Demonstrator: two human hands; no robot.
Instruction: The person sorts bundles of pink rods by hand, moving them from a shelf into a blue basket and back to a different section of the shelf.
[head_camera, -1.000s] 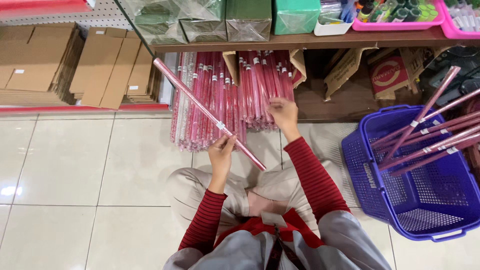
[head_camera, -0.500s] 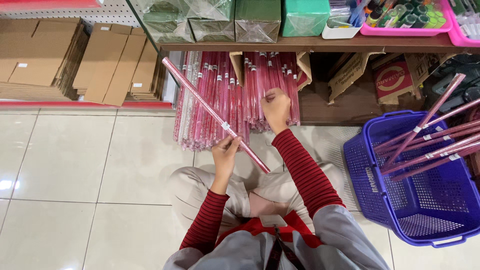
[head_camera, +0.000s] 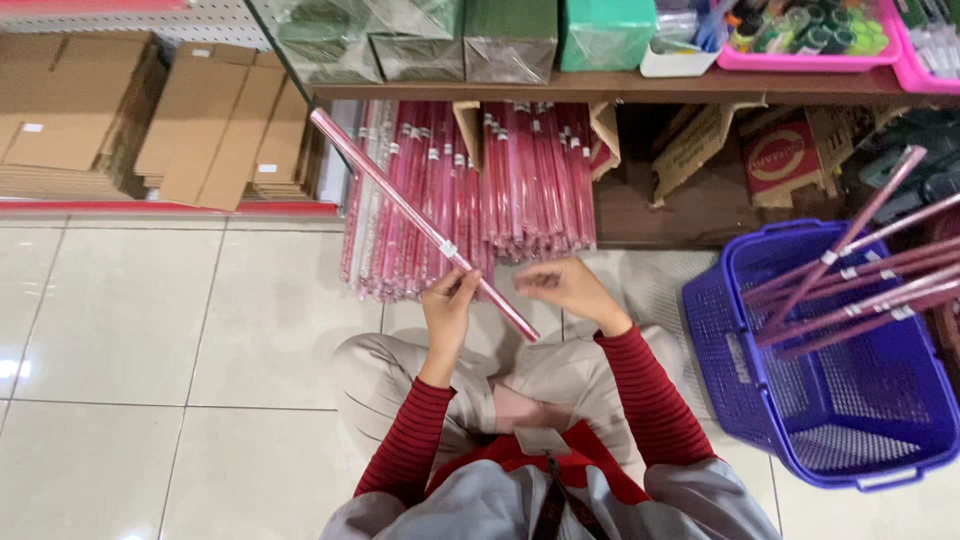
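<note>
We see left hand (head_camera: 450, 300) pinching pink wrapped roll (head_camera: 420, 222) near lower end, slanted up-left, likely for inspection. Right hand (head_camera: 565, 288) blurred, empty, loosely open just beside roll. Purple basket (head_camera: 730, 340) holds more rolls.

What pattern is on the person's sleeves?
Dark stripes on red, seen on the long knit sleeves in the head view.

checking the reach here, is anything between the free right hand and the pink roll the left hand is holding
Nothing visible is in the way. The left hand grips the pink roll near its lower end, tilted up to the left. The right hand hangs empty just right of that end, with only bare floor tile showing in the gap.
</note>
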